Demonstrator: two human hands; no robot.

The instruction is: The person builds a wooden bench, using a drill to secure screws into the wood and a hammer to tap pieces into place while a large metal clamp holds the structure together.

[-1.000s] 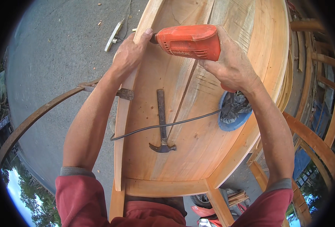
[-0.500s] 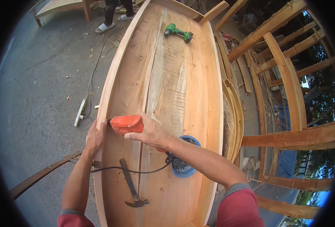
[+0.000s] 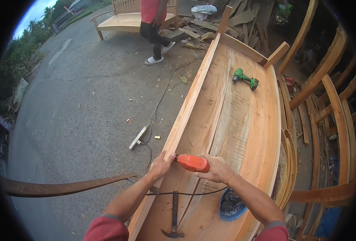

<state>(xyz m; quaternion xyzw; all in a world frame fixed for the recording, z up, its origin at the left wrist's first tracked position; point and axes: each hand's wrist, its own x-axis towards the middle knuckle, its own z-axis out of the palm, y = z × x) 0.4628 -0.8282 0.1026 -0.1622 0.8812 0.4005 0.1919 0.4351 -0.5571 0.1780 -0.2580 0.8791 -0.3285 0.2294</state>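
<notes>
A red corded drill (image 3: 192, 162) is in my right hand (image 3: 217, 168), its nose pointing left against the inner face of a raised wooden side board (image 3: 194, 96). My left hand (image 3: 160, 165) is closed over that board's top edge, right by the drill's tip. The bit itself is hidden. Below the drill, a claw hammer (image 3: 174, 211) lies on the plank panel (image 3: 204, 132), head toward me. A blue bowl (image 3: 231, 219) of nails sits under my right forearm. Farther up the panel rests a green cordless drill (image 3: 245, 79).
A power strip (image 3: 139, 137) with a cable lies on the pavement at left. A person (image 3: 155, 28) stands at the far side by a wooden bench (image 3: 119, 22). Timber frames (image 3: 338, 120) crowd the right; a curved wooden piece (image 3: 71, 186) juts in from the left.
My view has swung left and up, so the panel appears farther right and more of the bench and person shows. My hands keep their grip, the drill still against the side board.
</notes>
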